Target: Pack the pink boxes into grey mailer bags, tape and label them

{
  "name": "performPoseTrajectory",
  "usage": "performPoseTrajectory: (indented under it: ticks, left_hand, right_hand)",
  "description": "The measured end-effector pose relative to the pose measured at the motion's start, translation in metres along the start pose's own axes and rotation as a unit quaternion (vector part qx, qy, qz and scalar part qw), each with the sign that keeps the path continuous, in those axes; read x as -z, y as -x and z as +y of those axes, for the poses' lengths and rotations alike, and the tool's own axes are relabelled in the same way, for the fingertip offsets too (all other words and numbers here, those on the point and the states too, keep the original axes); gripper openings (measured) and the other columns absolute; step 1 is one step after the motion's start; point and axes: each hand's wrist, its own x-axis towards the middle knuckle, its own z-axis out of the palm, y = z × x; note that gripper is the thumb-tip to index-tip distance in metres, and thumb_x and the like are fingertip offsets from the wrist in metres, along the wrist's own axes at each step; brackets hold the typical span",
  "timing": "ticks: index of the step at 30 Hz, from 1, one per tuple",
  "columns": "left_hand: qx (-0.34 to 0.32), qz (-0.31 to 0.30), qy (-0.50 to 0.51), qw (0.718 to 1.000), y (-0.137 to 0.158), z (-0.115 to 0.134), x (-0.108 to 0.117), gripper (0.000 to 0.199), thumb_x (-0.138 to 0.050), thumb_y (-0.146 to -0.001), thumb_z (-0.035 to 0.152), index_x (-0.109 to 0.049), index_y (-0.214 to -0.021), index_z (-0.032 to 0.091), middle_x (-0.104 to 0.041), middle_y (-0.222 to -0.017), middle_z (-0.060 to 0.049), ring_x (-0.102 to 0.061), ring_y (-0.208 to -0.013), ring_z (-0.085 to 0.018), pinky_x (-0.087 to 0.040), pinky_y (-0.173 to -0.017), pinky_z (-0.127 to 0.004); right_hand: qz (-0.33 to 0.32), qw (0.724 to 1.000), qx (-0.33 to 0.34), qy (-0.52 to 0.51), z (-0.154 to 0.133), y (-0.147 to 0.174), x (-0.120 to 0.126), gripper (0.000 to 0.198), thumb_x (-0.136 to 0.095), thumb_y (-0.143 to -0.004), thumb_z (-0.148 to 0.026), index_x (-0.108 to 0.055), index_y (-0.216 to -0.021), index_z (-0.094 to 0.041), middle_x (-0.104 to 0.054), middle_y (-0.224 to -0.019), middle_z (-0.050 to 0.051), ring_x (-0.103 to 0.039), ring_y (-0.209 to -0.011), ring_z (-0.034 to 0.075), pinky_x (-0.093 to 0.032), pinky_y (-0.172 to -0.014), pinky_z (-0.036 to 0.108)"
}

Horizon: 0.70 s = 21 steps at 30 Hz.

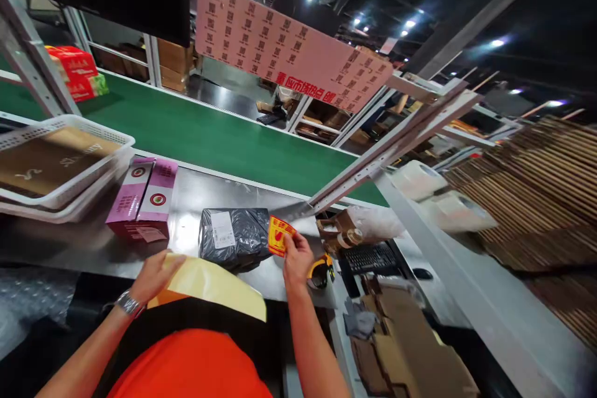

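My left hand (pixel 153 278) is closed on the edge of a pale yellow sheet (pixel 219 283), which spreads across the front of my body and looks like sticker backing paper. Between the thumb and fingers of my right hand (pixel 297 256) is a red and yellow sticker (pixel 278 235) with printed characters. The sticker is held at the right end of a package wrapped in black plastic (pixel 249 233); whether it touches the plastic I cannot tell. A white shipping label (pixel 222 229) is on the package's top. Beside my right wrist stands a yellow and black tape dispenser (pixel 319 272).
Left of the package a pink and white carton (pixel 145 199) stands on the metal table (pixel 186 189), beside stacked white baskets (pixel 124 137). Behind runs a green conveyor belt (pixel 224 143). At right are a keyboard (pixel 370 258), tape rolls (pixel 459 211) and stacked flat cardboard (pixel 527 199).
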Motion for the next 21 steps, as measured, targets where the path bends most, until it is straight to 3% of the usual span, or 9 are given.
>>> performPoseTrajectory:
  ticks: [5,11,14,17,19,21]
  left_hand:
    - [0.052,0.070,-0.033,0.996,0.027,-0.029,0.021,0.063,-0.061,-0.084,0.083,-0.075,-0.084,0.021,-0.080,-0.079,-0.008,-0.073,-0.077,-0.029,-0.056,-0.068,-0.036]
    - [0.100,0.109,-0.058,0.987,0.051,-0.060,0.017,0.068,-0.063,-0.081,0.085,-0.080,-0.092,0.020,-0.085,-0.096,-0.011,-0.079,-0.093,-0.034,-0.062,-0.081,-0.038]
    - [0.100,0.101,-0.061,0.988,0.058,-0.064,0.014,0.064,-0.062,-0.085,0.083,-0.080,-0.089,0.022,-0.084,-0.090,-0.007,-0.078,-0.087,-0.031,-0.062,-0.076,-0.035]
    - [0.089,0.101,-0.072,0.988,0.061,-0.063,0.014,0.063,-0.062,-0.083,0.083,-0.081,-0.089,0.024,-0.082,-0.084,-0.004,-0.076,-0.077,-0.028,-0.061,-0.072,-0.033]
    - [0.088,0.096,-0.075,0.989,0.061,-0.063,0.015,0.062,-0.062,-0.082,0.085,-0.080,-0.087,0.026,-0.081,-0.079,-0.001,-0.074,-0.073,-0.027,-0.060,-0.069,-0.033]
    - [0.090,0.090,-0.067,0.990,0.060,-0.065,0.016,0.060,-0.062,-0.081,0.085,-0.080,-0.085,0.028,-0.080,-0.077,0.000,-0.075,-0.074,-0.027,-0.059,-0.070,-0.033]
  right_hand:
    - [-0.126,0.980,0.011,0.154,0.045,-0.036,-0.049,0.046,-0.078,-0.072,-0.050,-0.079,-0.104,-0.016,-0.082,-0.100,0.012,-0.075,-0.090,0.027,-0.063,-0.091,0.046]
    - [-0.213,0.930,0.055,0.296,0.060,-0.043,-0.048,0.039,-0.074,-0.077,-0.035,-0.082,-0.110,-0.018,-0.078,-0.115,0.014,-0.072,-0.106,0.031,-0.055,-0.106,0.046]
    - [-0.220,0.897,0.063,0.377,0.057,-0.050,-0.042,0.040,-0.079,-0.079,-0.038,-0.081,-0.114,-0.018,-0.075,-0.123,0.016,-0.069,-0.119,0.034,-0.052,-0.112,0.047]
    - [-0.182,0.864,0.069,0.464,0.056,-0.064,-0.032,0.068,-0.086,-0.076,-0.045,-0.072,-0.136,-0.014,-0.070,-0.136,0.022,-0.066,-0.129,0.040,-0.051,-0.113,0.051]
    - [-0.143,0.876,0.101,0.450,0.058,-0.073,-0.026,0.079,-0.081,-0.081,-0.047,-0.062,-0.148,-0.010,-0.067,-0.141,0.027,-0.063,-0.135,0.043,-0.049,-0.117,0.055]
    - [-0.131,0.889,0.157,0.410,0.060,-0.076,-0.025,0.073,-0.064,-0.094,-0.047,-0.056,-0.154,-0.006,-0.063,-0.150,0.030,-0.057,-0.146,0.042,-0.045,-0.123,0.058]
